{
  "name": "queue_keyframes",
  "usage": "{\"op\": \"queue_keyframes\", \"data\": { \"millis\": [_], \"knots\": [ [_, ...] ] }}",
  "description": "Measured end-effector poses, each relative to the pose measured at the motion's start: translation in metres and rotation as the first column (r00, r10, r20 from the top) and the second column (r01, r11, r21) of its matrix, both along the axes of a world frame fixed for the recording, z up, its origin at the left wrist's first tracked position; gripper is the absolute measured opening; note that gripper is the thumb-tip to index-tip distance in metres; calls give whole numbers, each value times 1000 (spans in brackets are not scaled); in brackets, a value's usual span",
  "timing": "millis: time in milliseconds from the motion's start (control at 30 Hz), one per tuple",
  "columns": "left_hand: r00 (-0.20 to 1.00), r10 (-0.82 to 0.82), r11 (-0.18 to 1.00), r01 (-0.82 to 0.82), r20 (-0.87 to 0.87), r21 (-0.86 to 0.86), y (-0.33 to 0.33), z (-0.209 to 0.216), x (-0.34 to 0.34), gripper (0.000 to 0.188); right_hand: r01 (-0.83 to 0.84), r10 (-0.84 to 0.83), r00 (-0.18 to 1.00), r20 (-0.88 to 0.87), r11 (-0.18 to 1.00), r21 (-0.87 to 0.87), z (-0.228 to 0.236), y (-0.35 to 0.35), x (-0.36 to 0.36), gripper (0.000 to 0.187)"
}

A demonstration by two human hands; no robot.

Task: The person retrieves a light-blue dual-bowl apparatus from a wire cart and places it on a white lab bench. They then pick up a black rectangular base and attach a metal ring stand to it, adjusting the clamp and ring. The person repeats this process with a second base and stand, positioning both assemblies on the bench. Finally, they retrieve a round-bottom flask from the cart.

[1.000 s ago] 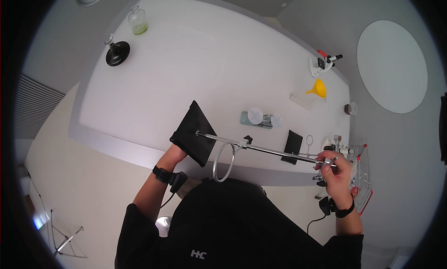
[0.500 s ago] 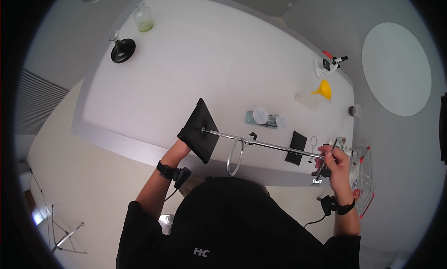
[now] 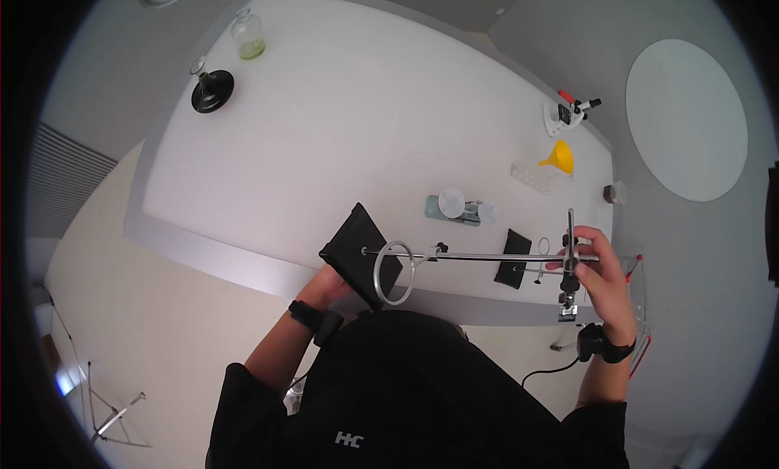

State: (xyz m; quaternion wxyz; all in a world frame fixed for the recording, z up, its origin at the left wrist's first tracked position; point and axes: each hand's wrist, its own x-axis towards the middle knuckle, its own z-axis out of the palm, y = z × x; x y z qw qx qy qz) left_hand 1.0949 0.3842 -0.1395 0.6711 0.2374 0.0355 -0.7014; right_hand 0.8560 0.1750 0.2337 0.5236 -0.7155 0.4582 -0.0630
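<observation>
A retort stand is held lying sideways in front of my body. Its black base plate is gripped at the near left edge by my left hand, whose fingers are mostly hidden behind the plate. From the plate the metal rod runs to the right, with a ring fixed partway along by a boss. At the rod's far end, my right hand has its fingers around a clamp. The rod's tip pokes out past the clamp, towards my palm.
On the white table stand a yellow funnel, a clear rack, a microscope, a dark flask and a glass bottle. A balance-like blue-grey device and another black base lie beyond the rod.
The base plate has come closer to my body and slightly right. The clamp in my right hand has turned upright across the rod, and the rod's end now shows beyond it.
</observation>
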Motion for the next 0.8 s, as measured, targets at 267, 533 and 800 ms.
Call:
{"op": "queue_keyframes", "data": {
  "millis": [267,533,800],
  "knots": [
    [973,-48,991,18,-227,-134,-1,36,1,23,-193,202,970,139,978,-78,52,11,16,75],
    [979,-106,964,58,-175,-261,-21,96,15,22,125,171,842,512,861,-493,54,54,18,80],
    [945,-179,943,85,-272,-323,-22,88,13,23,402,21,721,693,802,-442,14,17,10,60]
  ]
}}
